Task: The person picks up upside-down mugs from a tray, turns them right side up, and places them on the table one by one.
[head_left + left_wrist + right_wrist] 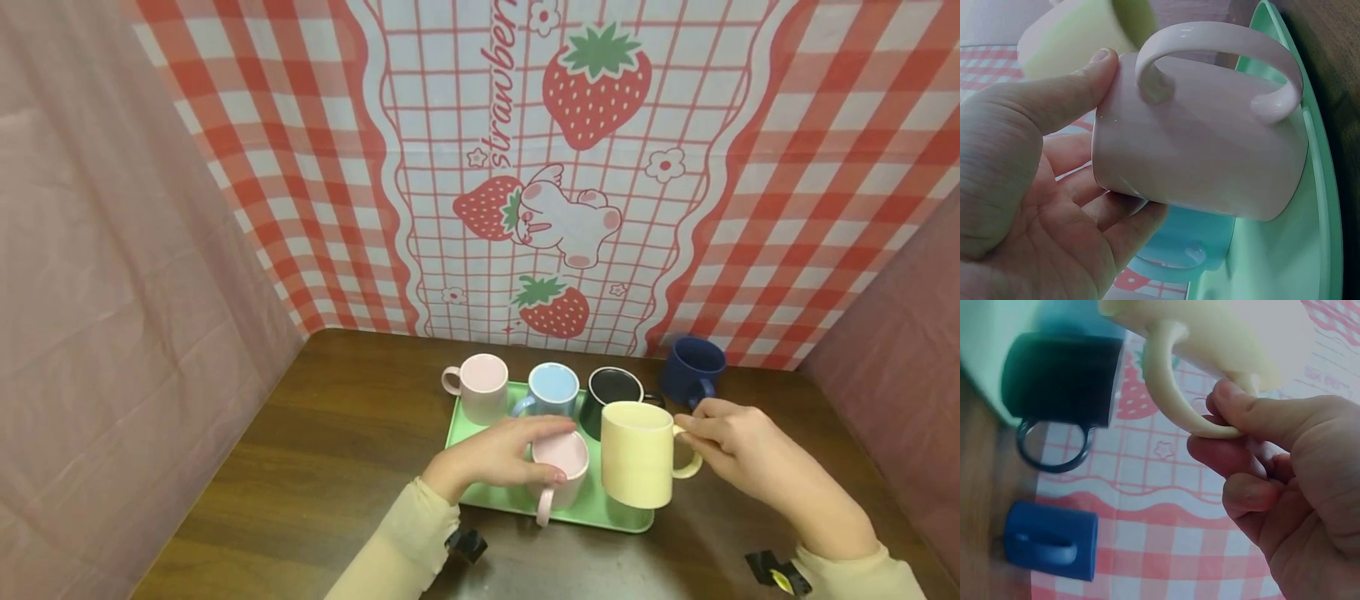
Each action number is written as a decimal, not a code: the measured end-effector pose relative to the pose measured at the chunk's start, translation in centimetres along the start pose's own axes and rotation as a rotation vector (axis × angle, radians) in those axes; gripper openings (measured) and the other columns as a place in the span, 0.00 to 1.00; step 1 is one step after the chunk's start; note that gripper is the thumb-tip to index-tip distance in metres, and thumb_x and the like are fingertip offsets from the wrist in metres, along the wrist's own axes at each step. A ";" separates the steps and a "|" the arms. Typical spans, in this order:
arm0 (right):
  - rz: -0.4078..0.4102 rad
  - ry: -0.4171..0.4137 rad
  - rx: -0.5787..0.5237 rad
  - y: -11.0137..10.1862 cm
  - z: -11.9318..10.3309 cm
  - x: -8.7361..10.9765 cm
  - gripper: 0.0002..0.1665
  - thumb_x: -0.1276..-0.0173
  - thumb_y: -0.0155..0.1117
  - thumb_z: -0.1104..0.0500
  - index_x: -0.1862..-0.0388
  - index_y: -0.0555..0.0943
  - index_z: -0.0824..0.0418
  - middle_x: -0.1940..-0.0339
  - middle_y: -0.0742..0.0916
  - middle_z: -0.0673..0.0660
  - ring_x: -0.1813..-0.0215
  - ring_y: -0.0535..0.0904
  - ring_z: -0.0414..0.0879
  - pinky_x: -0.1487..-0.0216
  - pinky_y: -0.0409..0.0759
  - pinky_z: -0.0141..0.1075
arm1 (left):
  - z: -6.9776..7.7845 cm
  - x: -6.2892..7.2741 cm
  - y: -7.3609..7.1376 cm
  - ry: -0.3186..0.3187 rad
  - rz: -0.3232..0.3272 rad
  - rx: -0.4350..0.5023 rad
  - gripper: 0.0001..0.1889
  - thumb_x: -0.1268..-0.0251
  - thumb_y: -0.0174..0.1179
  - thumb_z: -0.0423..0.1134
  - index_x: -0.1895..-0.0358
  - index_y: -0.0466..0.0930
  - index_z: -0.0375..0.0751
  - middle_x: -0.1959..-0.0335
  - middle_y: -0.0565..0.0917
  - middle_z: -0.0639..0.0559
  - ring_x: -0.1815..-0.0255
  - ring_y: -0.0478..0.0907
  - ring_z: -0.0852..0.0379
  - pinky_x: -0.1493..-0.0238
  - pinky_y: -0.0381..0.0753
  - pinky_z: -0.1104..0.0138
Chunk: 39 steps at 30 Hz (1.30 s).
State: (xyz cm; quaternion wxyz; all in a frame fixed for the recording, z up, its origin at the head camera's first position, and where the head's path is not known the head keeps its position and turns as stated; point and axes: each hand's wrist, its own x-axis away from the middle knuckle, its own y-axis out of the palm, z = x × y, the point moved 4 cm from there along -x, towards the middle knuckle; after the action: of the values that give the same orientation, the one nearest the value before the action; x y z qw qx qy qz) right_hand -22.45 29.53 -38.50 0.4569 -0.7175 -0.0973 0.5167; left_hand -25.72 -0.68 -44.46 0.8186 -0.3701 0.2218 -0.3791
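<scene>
My left hand [491, 454] holds a pink mug [564, 457] by its top, thumb on one side and fingers on the other. This mug is at the front of a light green tray [495, 497], its handle turned toward me. In the left wrist view its base is close to the tray [1329, 206]; contact is hard to tell. With thumb and fingers my right hand [750, 442] pinches the handle of a yellow mug [637, 457]. The yellow mug hangs upright in the air over the tray's right side, in front of a black mug [617, 387].
Along the tray's back row are another pink mug [483, 387], a light blue mug [553, 385] and the black mug. A dark blue mug [693, 367] stands on the brown table [337, 417], right of the tray. Behind hangs a red-and-white checked cloth [330, 208].
</scene>
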 end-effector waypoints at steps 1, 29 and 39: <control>0.011 0.011 -0.003 -0.3 0.0 -0.2 0.43 0.12 0.47 0.36 0.62 0.92 0.70 0.70 0.80 0.45 0.71 0.66 0.26 0.77 0.64 0.19 | 0.0 0.0 0.0 -0.002 -0.003 0.003 0.37 0.24 0.72 0.44 0.18 0.70 0.40 0.18 0.72 0.46 0.17 0.67 0.53 0.18 0.62 0.65; 0.218 0.943 -0.638 4.4 1.0 -4.0 0.08 0.19 0.65 0.69 0.53 0.90 0.71 0.73 0.88 0.45 0.70 0.80 0.37 0.68 0.82 0.27 | -0.1 -0.1 0.0 0.013 -0.006 0.015 0.38 0.25 0.72 0.44 0.18 0.69 0.38 0.20 0.75 0.47 0.21 0.71 0.57 0.21 0.66 0.68; 0.374 1.182 -1.045 5.8 0.7 -4.3 0.27 0.14 0.58 0.66 0.68 0.92 0.40 0.70 0.91 0.42 0.63 0.86 0.33 0.59 0.83 0.24 | 0.0 0.0 0.0 0.043 0.011 -0.032 0.37 0.25 0.72 0.45 0.19 0.71 0.38 0.19 0.74 0.45 0.19 0.70 0.53 0.19 0.65 0.65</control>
State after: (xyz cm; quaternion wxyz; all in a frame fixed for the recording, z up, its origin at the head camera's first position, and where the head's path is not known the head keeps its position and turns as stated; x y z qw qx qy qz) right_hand -26.86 23.98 -40.12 -0.0554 -0.9970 0.0528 0.0078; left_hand -25.75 -0.69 -44.48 0.8096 -0.3736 0.2476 -0.3790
